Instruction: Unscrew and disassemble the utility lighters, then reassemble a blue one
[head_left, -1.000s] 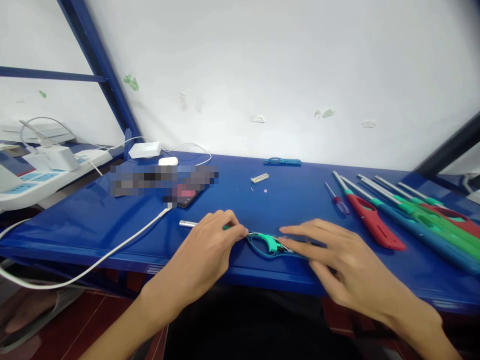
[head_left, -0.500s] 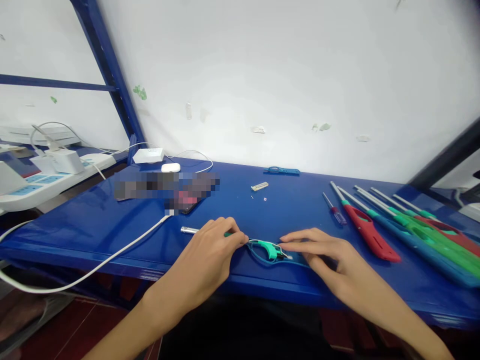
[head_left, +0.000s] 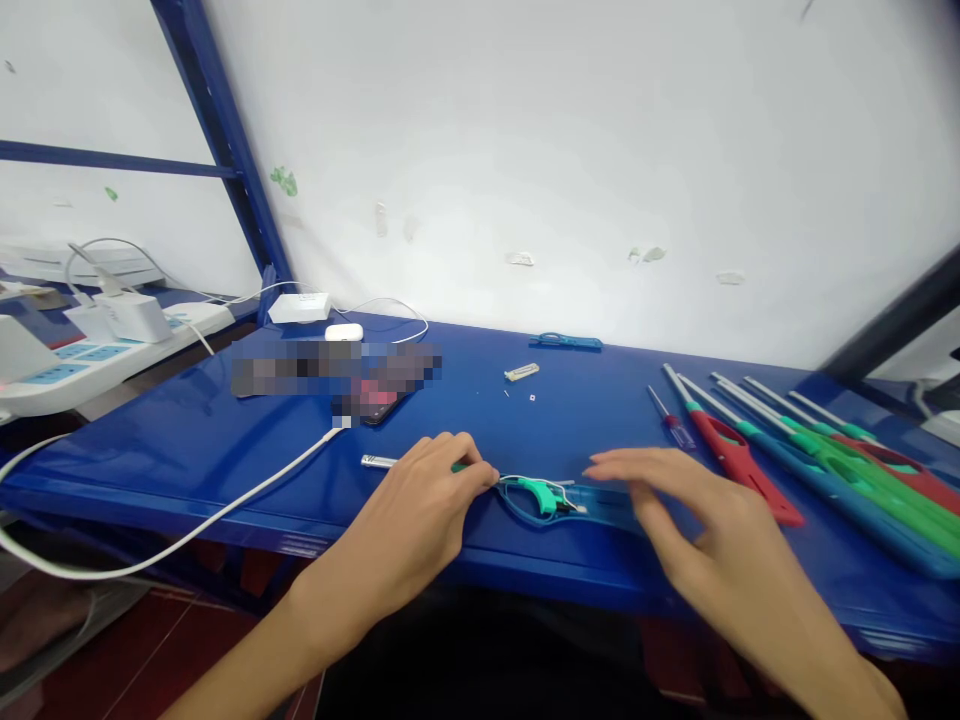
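An opened blue lighter casing [head_left: 611, 503] lies near the table's front edge, with a green trigger [head_left: 541, 494] and a thin white wire showing inside it. My left hand [head_left: 427, 495] is closed on the casing's left end, and the metal tube [head_left: 377, 461] sticks out beyond that hand to the left. Over the right part of the casing is my right hand [head_left: 697, 510], its thumb and fingers apart and nothing seen between them. A separate blue casing half [head_left: 566, 342] rests by the wall. In front of it are a pale narrow part [head_left: 522, 372] and tiny pieces.
Several long lighters [head_left: 847, 470] and a small screwdriver [head_left: 677, 430] lie on the right. To the left are a blurred phone [head_left: 382, 400] with a white cable [head_left: 247, 505], a white case [head_left: 344, 333], a white box [head_left: 300, 307] and a power strip [head_left: 75, 370].
My right hand has moved right and away from the white wire, its fingers spreading. My left hand keeps its place on the casing.
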